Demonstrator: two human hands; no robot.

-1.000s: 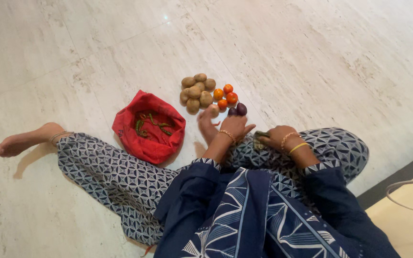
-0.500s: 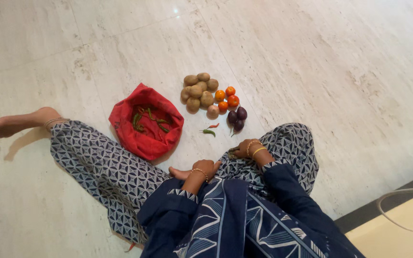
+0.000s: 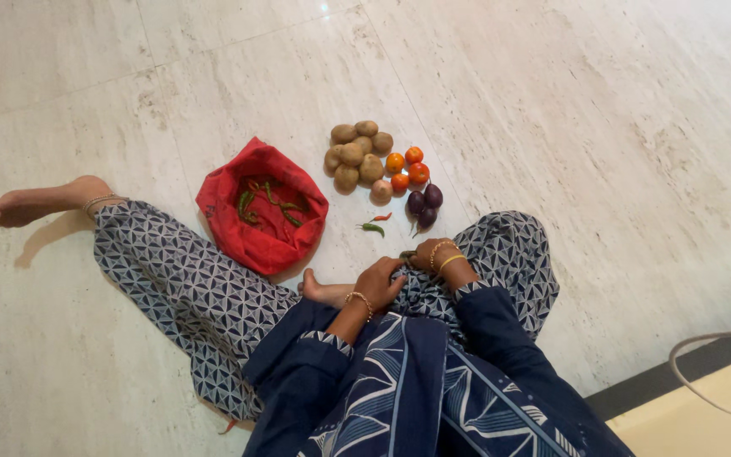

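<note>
A: Right, entry. Person sits on the pale stone floor (image 3: 552, 101), one leg stretched out to the left, the other folded. Left hand (image 3: 380, 279) rests on the folded knee beside the bare foot (image 3: 325, 293), fingers curled; I cannot tell whether it holds anything. Right hand (image 3: 423, 254) lies just beyond it, closed round something small and greenish at its fingertips, too small to name.

B: And the produce?

A: Ahead of the hands. Two loose chillies (image 3: 374, 225) lie nearest, on bare floor. Past them: aubergines (image 3: 425, 205), tomatoes (image 3: 408, 167), a heap of potatoes (image 3: 357, 152), one onion (image 3: 381, 190) touching the heap. Red cloth bag (image 3: 262, 207) sits to the left, mouth open, more green chillies inside, close to the outstretched leg.

B: Risks?

A: My judgement: the round items sit unrestrained on smooth stone, so a knock from a reaching hand would likely send tomatoes or aubergines rolling. The bag's soft rim could collapse if the leg shifts against it. Whatever the right hand pinches is small and could slip out into the trouser folds.

B: Room?

A: Plenty. Floor is open beyond and to the right of the piles. A dark border strip (image 3: 678, 372) and a thin cable (image 3: 712, 372) lie at the lower right, well apart from both hands.
</note>
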